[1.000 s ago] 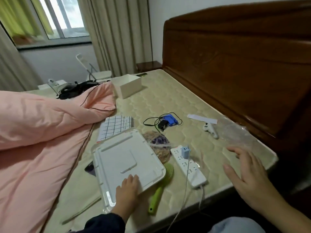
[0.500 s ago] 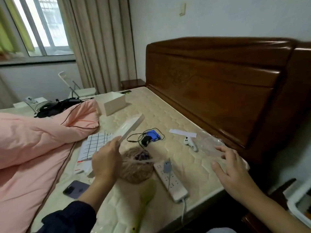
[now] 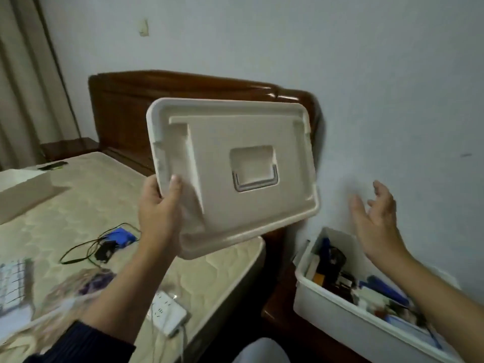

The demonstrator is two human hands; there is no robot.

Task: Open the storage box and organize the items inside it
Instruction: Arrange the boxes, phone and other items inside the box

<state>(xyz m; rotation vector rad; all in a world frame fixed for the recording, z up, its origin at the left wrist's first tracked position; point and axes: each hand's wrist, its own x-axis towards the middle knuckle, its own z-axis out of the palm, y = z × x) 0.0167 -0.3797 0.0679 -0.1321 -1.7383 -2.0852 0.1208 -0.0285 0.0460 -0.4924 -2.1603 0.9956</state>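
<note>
My left hand point(image 3: 159, 205) grips the white storage box lid point(image 3: 230, 174) by its left edge and holds it in the air, top face with the recessed handle turned toward me. The open white storage box point(image 3: 337, 314) stands low at the right, beside the bed, filled with several small items, some blue and dark. My right hand point(image 3: 374, 218) hovers above the box with fingers spread, holding nothing.
The mattress point(image 3: 104, 195) at the left carries a white power strip point(image 3: 167, 314), a blue device with black cable point(image 3: 119, 237), a ball of twine point(image 3: 78, 286) and a white carton point(image 3: 23, 189). A dark wooden headboard point(image 3: 120, 108) stands behind the lid.
My left hand has lifted the lid off the bed and swung it up and to the right. My view has turned right, bringing the open box into sight.
</note>
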